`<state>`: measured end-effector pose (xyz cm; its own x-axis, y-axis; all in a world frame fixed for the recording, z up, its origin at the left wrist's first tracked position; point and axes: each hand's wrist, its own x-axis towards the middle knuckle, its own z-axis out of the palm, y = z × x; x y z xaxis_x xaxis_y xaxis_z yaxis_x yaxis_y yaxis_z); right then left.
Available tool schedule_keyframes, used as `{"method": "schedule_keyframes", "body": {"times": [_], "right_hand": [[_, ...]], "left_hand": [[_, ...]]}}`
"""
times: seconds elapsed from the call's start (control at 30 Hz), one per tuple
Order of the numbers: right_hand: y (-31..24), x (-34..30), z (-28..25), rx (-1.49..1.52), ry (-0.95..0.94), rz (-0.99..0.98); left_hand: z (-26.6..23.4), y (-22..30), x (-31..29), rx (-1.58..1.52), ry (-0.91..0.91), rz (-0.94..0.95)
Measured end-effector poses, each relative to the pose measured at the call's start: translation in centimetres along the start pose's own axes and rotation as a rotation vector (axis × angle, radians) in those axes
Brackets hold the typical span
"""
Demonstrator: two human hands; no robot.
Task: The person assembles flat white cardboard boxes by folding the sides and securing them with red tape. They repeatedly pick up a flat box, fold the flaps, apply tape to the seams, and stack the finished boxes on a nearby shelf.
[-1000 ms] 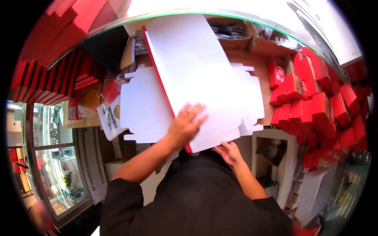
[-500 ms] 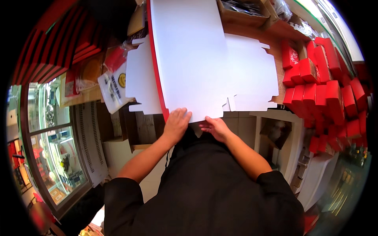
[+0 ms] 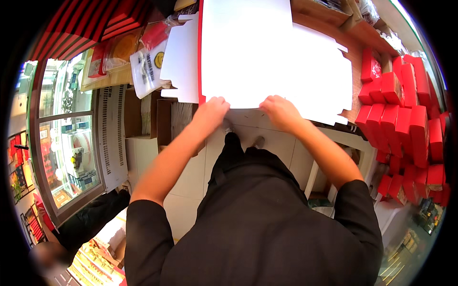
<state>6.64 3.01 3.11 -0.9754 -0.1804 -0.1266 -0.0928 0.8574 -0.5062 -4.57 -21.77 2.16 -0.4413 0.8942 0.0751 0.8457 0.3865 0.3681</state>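
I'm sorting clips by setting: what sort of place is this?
Probably a shop's packing counter: many red boxes piled at the right, a large red-edged white sheet, and framed glass panes at the left.

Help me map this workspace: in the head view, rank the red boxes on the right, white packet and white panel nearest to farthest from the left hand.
1. White panel, at the left hand
2. White packet, ahead and left
3. Red boxes, far right

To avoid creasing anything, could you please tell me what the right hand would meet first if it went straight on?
The right hand would probably meet the red-edged white sheet first; it is at that sheet's near edge, though depth is unclear.
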Motion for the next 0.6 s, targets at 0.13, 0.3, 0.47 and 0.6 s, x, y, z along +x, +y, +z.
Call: {"method": "schedule_keyframes", "body": {"times": [0.13, 0.3, 0.47, 0.6], "right_hand": [[0.6, 2.8, -0.6, -0.02, 0.192, 0.129], [1.6, 3.4, 1.0, -0.168, 0.266, 0.103], [1.3, 2.3, 2.8, -0.084, 0.34, -0.007], [-0.5, 2.2, 2.7, -0.133, 0.344, -0.153]], "left_hand": [[-1.2, -0.2, 3.7, 0.203, 0.089, 0.007], [0.7, -1.0, 2.8, 0.341, 0.044, 0.186], [0.9, -1.5, 1.8, 0.332, 0.053, 0.258], [-0.4, -1.3, 2.4, 0.357, -0.136, 0.215]]}}
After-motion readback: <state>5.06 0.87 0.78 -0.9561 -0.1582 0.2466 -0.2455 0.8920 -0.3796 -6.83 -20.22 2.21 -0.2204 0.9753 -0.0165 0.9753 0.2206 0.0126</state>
